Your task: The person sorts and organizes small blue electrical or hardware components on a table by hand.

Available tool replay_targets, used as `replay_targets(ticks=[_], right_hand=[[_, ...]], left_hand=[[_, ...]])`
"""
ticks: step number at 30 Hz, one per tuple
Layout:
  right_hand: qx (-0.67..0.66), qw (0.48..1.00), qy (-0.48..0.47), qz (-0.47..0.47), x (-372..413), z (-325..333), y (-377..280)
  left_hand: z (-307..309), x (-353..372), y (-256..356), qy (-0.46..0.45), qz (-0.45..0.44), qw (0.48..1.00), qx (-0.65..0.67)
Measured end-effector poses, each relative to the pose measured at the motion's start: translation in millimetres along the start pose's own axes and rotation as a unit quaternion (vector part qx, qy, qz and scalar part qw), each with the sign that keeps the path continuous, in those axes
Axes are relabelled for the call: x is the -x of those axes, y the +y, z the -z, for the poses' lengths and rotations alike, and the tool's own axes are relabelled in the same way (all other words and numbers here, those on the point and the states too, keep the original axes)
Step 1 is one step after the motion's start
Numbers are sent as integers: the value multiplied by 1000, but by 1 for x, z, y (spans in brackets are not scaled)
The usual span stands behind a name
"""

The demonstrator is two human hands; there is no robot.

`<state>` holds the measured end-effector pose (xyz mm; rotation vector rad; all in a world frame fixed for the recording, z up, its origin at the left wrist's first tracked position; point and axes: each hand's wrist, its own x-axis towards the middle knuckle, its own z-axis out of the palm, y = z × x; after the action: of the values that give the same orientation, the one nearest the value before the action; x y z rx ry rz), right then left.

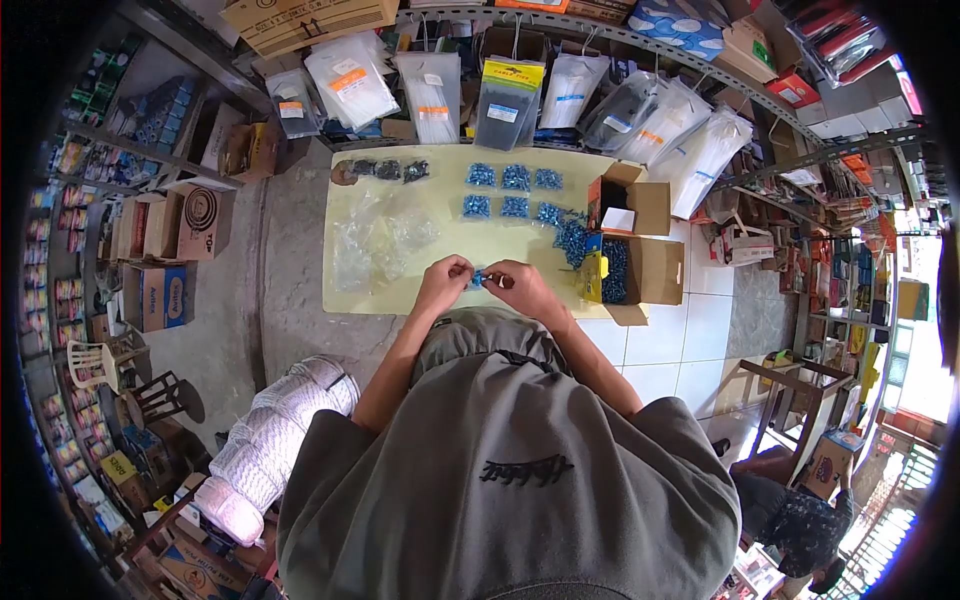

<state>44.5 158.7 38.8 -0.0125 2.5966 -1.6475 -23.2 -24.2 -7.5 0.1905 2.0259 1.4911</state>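
Close to my body, over the table's near edge, my left hand (447, 283) and my right hand (521, 287) are closed in pinches. Between their fingertips is a small packet of blue pieces (477, 280), partly covered by the fingers. Filled clear packets of shiny blue pieces (515, 178) lie in two rows beyond my hands. A loose heap of the blue pieces (571, 243) spreads to the right, beside an open carton (655, 268) holding more. Flat clear plastic bags (368, 243) lie left of my left hand.
Packets of dark pieces (388, 170) sit at the far left of the pale yellow table (450, 160). Another open carton (652, 203) stands at the right. Bagged cable ties (510, 105) hang behind. White rope rolls (275, 430) are left; a person (800, 515) is at lower right.
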Motion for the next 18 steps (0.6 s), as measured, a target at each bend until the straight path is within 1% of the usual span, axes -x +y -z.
replay_targets(ticks=[1,5,8,10,11,12,13,14,15,17,18], right_hand=[[1,1000,-7,-16,0,0,-1],[9,1000,-10,-12,1,5,-7],[6,999,-1,-38,2,6,-1],[22,991,120,-48,4,5,20],[34,984,153,-89,4,7,33],[34,984,153,-89,4,12,45],[147,967,185,-99,4,18,54],[258,936,214,-107,5,24,63],[258,935,216,-108,3,28,68],[363,882,184,-237,0,35,77],[362,882,187,-238,0,38,85]], left_hand=[[0,-1,-2,4,-2,1000,0],[-1,2,3,16,8,1000,2],[0,2,7,13,12,1000,-10],[1,4,12,14,13,1000,-17],[1,5,15,14,14,1000,-23],[1,5,14,14,14,1000,-23],[0,5,12,14,12,1000,-20],[-1,4,11,13,10,1000,-17],[-2,3,11,12,9,1000,-18],[-2,3,10,2,11,1000,-15],[-2,2,8,0,9,1000,-17]])
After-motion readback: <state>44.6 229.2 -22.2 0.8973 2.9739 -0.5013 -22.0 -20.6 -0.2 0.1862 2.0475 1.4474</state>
